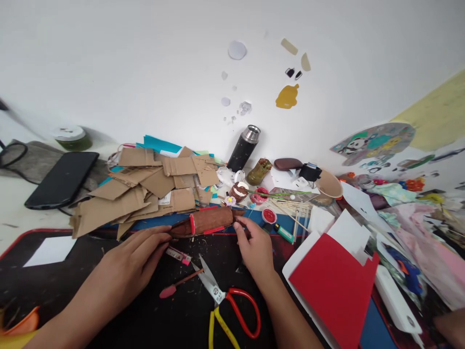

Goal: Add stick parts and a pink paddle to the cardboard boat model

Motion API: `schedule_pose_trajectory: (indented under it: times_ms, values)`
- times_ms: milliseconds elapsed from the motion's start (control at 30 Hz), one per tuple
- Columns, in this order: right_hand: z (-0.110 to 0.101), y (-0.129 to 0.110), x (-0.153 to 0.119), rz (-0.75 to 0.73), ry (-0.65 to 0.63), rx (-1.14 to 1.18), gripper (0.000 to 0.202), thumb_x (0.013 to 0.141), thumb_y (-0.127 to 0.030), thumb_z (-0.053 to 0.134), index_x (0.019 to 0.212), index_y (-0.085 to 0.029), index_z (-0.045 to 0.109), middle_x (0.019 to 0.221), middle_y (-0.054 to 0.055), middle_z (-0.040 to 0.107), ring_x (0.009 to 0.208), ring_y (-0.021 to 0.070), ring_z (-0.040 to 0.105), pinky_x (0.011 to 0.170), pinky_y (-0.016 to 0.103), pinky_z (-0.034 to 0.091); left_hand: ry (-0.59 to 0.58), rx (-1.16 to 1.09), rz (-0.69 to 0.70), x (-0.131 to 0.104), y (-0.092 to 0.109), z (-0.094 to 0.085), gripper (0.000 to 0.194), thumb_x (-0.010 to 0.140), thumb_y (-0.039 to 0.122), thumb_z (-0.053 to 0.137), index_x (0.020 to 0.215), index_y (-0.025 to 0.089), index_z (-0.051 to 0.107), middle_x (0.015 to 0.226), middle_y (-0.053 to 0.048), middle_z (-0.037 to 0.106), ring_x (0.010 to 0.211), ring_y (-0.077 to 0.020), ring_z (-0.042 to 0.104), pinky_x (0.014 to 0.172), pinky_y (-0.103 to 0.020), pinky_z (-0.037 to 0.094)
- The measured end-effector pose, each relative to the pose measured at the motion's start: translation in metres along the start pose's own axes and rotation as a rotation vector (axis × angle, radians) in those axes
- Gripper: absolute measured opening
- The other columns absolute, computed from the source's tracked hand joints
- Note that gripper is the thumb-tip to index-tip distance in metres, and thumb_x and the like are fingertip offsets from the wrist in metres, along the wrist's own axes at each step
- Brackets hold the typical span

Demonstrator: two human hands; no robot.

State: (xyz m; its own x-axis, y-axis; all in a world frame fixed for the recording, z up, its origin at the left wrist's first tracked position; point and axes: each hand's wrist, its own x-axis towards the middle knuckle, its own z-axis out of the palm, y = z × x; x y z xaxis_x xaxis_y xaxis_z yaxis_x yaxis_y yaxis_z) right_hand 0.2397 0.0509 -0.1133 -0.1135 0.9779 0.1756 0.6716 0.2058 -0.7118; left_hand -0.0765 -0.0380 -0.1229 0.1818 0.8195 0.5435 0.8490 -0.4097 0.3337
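Note:
A brown craft roll [212, 220] with red strips along its sides and a red band near its left end lies across the back of the dark mat [145, 320]. My left hand [132, 259] has its fingertips closed on the roll's dark, tapering left end. At the short right end, my right hand [256, 242] pinches between thumb and fingers. Just below the roll lie a small pink-ended packet [178, 255] and a brown stick with a pink tip [169, 291]. Open scissors [218, 294] with one red and one yellow handle rest between my forearms.
Cardboard pieces [145, 186] are heaped behind my left hand, near a black phone [61, 180]. A black flask [244, 148] stands by the wall. Red card [336, 291] and a white glue gun [397, 298] lie rightward. Part of another person's hand [452, 327] shows at the right edge.

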Motion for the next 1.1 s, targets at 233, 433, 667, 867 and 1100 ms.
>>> schedule_pose_trajectory:
  times_ms: [233,433,667,867,1100]
  values:
    - [-0.001,-0.003,0.006,0.008,-0.085,0.029,0.037,0.11,-0.043,0.064,0.129,-0.021,0.087,0.105,0.011,0.091,0.08,0.0279,0.085,0.08,0.039,0.069,-0.013,0.037,0.119,-0.007,0.004,-0.005,0.031,0.122,0.033,0.048,0.125,0.021,0.076,0.125,-0.009,0.089,0.109,-0.0246,0.086,0.103,-0.036,0.066]
    - [0.008,-0.007,0.012,-0.054,-0.103,0.079,0.033,0.109,-0.037,0.068,0.136,-0.027,0.085,0.114,0.01,0.09,0.085,0.0272,0.085,0.075,0.036,0.069,-0.052,0.03,0.161,-0.015,0.014,-0.004,0.034,0.118,0.016,0.047,0.126,0.021,0.079,0.122,-0.008,0.089,0.109,-0.0228,0.085,0.103,-0.035,0.065]
    - [0.015,-0.01,0.011,-0.014,-0.144,0.267,0.037,0.11,-0.037,0.071,0.144,-0.029,0.082,0.117,0.01,0.09,0.069,0.0237,0.082,0.058,0.033,0.066,-0.069,0.002,0.224,-0.018,0.023,0.0,0.038,0.115,0.01,0.047,0.128,0.018,0.081,0.12,-0.01,0.089,0.111,-0.0235,0.085,0.106,-0.034,0.065]
    - [0.014,-0.013,0.002,0.096,-0.089,0.382,0.038,0.11,-0.039,0.07,0.143,-0.023,0.08,0.109,0.01,0.091,0.066,0.0226,0.084,0.056,0.031,0.064,-0.054,-0.02,0.234,-0.006,0.029,-0.011,0.039,0.118,0.011,0.042,0.124,0.019,0.08,0.118,-0.006,0.09,0.105,-0.0193,0.085,0.101,-0.028,0.066]
    - [0.01,-0.023,-0.004,0.084,-0.045,0.414,0.024,0.109,-0.036,0.072,0.121,-0.022,0.086,0.1,0.009,0.091,0.062,0.0181,0.081,0.053,0.026,0.059,-0.104,-0.119,0.208,-0.008,0.031,-0.016,0.037,0.115,0.009,0.049,0.127,0.021,0.082,0.125,-0.003,0.09,0.112,-0.0164,0.084,0.11,-0.024,0.063]
